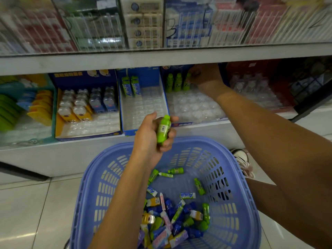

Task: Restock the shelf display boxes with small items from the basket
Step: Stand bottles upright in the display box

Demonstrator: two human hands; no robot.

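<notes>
While left hand (150,135) fingers grasp a lime-green bottle (163,129), white-labelled, above the basket (93,186), cap up, long axis near vertical, right hand (204,76) fingers pinch a shelf bottle (186,85) in the display box (197,122).

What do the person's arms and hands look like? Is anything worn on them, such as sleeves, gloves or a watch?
The left forearm and the right forearm are bare; no sleeve shows. The left hand and the right hand wear no gloves, and no watch, bracelet or ring shows.
</notes>
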